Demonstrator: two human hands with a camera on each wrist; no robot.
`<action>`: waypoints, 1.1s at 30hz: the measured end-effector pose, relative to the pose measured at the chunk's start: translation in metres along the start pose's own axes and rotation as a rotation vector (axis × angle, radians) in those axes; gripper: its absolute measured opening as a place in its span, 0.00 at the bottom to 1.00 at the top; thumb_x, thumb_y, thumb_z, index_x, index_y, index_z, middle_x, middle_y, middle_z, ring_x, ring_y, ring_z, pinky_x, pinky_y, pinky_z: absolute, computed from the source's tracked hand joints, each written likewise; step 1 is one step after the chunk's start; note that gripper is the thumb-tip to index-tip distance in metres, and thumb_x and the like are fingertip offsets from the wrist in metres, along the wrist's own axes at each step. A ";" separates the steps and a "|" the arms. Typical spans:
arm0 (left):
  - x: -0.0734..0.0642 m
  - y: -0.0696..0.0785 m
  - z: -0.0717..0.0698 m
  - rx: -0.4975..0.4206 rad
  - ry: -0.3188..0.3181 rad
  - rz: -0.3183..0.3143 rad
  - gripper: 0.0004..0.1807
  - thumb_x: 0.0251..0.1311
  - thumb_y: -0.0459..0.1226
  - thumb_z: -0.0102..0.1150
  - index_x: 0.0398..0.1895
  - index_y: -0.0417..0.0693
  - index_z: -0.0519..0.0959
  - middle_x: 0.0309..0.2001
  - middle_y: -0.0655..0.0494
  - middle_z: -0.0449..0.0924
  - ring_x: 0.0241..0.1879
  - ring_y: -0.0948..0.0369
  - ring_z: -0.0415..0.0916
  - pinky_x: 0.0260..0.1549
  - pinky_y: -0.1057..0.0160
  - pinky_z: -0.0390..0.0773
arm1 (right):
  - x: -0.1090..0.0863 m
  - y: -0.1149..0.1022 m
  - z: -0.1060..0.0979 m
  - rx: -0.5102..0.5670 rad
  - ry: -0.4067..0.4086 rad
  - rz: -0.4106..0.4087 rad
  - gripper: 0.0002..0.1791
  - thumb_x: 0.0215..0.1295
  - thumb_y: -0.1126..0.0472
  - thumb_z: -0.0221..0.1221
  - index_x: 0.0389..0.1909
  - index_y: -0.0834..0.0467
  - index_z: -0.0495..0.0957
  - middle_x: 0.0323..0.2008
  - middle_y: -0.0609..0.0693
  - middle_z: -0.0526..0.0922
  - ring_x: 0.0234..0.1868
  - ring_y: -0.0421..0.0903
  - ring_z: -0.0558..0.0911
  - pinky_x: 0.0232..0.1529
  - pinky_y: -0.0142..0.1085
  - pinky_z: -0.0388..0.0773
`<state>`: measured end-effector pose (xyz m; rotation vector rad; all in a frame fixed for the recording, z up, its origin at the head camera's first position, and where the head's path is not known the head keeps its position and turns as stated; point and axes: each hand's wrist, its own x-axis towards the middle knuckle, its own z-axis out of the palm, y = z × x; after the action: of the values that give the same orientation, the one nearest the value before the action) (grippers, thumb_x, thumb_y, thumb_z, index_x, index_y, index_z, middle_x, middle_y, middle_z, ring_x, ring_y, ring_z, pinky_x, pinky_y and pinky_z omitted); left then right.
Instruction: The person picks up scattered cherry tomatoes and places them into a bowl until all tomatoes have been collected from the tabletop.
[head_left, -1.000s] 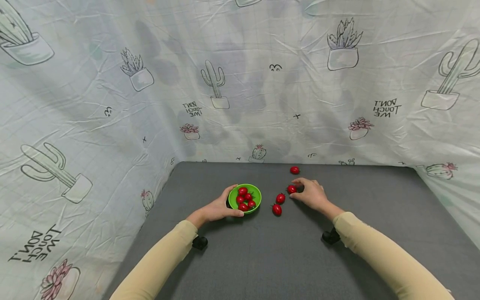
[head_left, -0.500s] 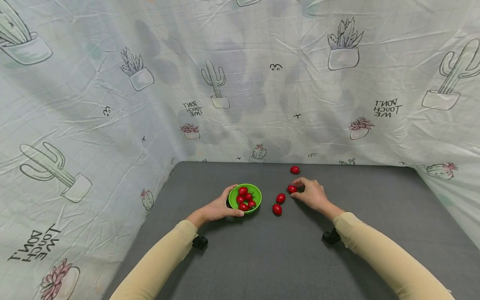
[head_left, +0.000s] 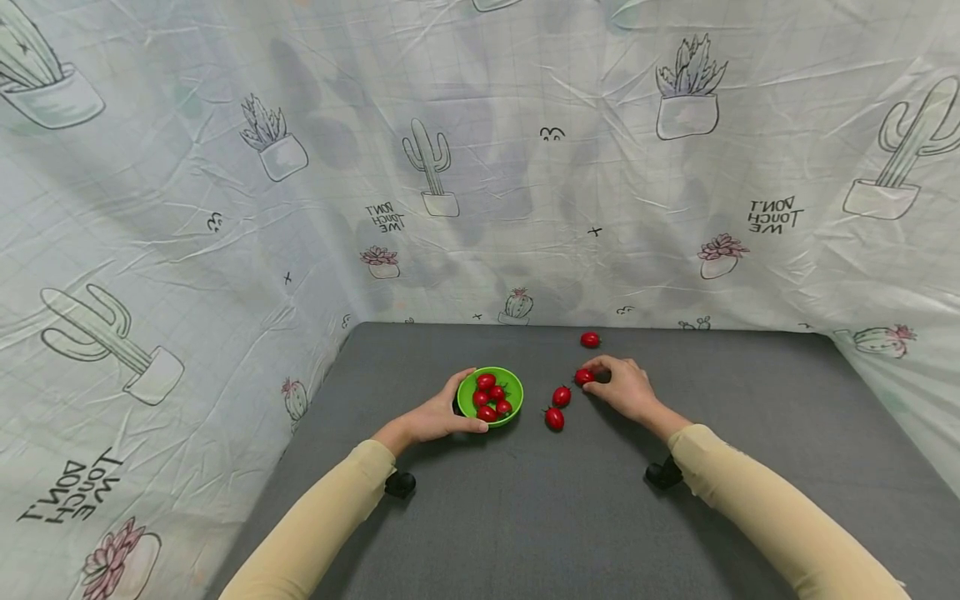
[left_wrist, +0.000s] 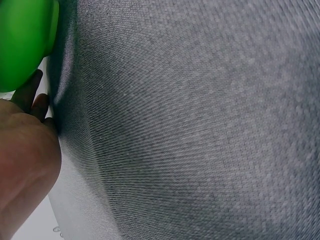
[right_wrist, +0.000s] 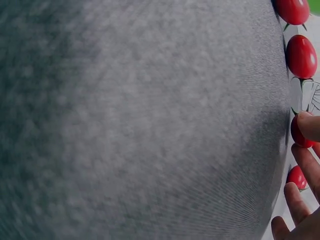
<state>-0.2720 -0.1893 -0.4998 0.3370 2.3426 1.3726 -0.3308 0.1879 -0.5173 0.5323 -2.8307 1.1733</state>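
In the head view my left hand (head_left: 435, 417) holds a small green bowl (head_left: 467, 395) by its left side, thumb at the near rim and fingers round the far side. Several red cherry tomatoes (head_left: 486, 413) lie inside the bowl. To its right, my right hand (head_left: 626, 390) pinches a cherry tomato (head_left: 583, 377) between thumb and forefinger, at table level. The right wrist view shows the thumb (right_wrist: 309, 126) against that tomato, the other fingers spread. The left wrist view catches the bowl's underside (left_wrist: 22, 42) and fingers beneath it.
Two loose tomatoes, a nearer one (head_left: 554, 419) and another (head_left: 562, 397), lie between the bowl and my right hand. One more tomato (head_left: 590, 340) is near the back edge of the grey table (head_left: 495, 517). A printed white curtain (head_left: 480, 275) hangs behind.
My right thumb and forefinger have closed in on the tomato, which has barely shifted. The left hand and the bowl stay put.
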 end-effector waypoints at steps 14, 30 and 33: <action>0.000 0.000 0.000 -0.004 0.004 -0.002 0.58 0.57 0.49 0.75 0.83 0.59 0.45 0.78 0.47 0.51 0.75 0.51 0.55 0.70 0.44 0.57 | 0.002 -0.007 -0.014 0.048 0.008 -0.034 0.17 0.69 0.61 0.66 0.57 0.58 0.83 0.52 0.55 0.86 0.56 0.58 0.80 0.51 0.55 0.75; 0.000 0.000 0.001 0.010 0.014 -0.016 0.57 0.57 0.49 0.76 0.82 0.59 0.47 0.78 0.49 0.51 0.75 0.52 0.54 0.70 0.43 0.57 | 0.007 -0.026 -0.026 0.156 -0.011 -0.117 0.20 0.71 0.66 0.63 0.62 0.65 0.79 0.58 0.60 0.82 0.64 0.59 0.76 0.62 0.62 0.68; 0.001 0.000 0.001 0.019 0.018 -0.023 0.58 0.56 0.51 0.76 0.82 0.60 0.47 0.78 0.49 0.51 0.75 0.52 0.54 0.70 0.43 0.56 | 0.007 -0.031 -0.028 0.163 -0.018 -0.105 0.21 0.72 0.65 0.63 0.63 0.64 0.79 0.59 0.60 0.81 0.65 0.60 0.74 0.63 0.62 0.67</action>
<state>-0.2723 -0.1886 -0.5002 0.3036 2.3677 1.3490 -0.3303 0.1853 -0.4749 0.6934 -2.6983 1.3931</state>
